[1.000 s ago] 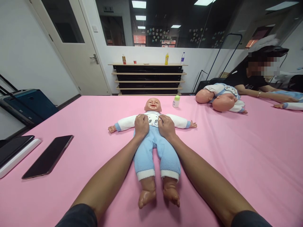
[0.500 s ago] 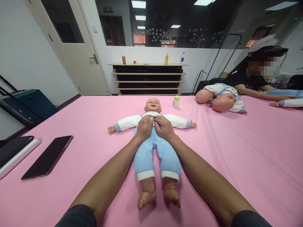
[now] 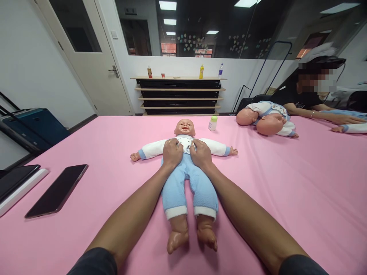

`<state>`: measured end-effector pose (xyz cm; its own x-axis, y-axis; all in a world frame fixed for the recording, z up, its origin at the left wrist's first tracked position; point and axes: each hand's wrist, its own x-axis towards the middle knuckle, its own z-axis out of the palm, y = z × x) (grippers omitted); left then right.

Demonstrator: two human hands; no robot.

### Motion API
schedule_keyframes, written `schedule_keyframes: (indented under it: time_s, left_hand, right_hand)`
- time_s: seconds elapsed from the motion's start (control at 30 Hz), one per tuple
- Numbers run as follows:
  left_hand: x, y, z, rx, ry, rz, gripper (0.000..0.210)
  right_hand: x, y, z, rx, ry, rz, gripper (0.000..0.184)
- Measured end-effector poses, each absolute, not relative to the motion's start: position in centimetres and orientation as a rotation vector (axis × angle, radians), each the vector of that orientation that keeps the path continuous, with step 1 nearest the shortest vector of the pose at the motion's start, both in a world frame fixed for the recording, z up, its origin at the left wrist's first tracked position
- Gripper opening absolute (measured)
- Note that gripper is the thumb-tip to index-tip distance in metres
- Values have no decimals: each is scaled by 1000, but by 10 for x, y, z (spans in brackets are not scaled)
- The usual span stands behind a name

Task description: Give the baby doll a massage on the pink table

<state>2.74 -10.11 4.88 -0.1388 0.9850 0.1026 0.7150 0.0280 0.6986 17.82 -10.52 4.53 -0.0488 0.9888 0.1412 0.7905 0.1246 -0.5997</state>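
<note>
Both hands' grip on doll [image 3: 186, 168] chest, left hand [image 3: 172, 152], right hand [image 3: 201, 154]

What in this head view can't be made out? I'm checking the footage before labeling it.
- Doll chest: covered by left hand and right hand.
- Shelf bottles: labels too small to read.
- Tablet: cut by left edge.
- Co-worker's hand: nearly at right edge, grip unclear.

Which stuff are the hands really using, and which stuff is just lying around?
In use:
left hand and right hand, both on the doll

Lying about:
small bottle
phone
tablet
two more dolls by another person
</note>
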Motion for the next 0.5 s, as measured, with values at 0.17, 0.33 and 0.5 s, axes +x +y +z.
schedule_keyframes:
  time_s: [0.17, 0.33, 0.5]
  left_hand:
    - [27, -107, 55, 1824, 1969, 927, 16]
    - [26, -111, 62, 2011, 1621, 925, 23]
    - [27, -107, 60, 1987, 1558, 886, 24]
  right_hand:
    - [178, -108, 48, -1660, -1869, 332, 18]
    - [178, -107, 54, -1216, -2068, 449, 19]
    - [178, -104, 52, -1173, -2068, 522, 25]
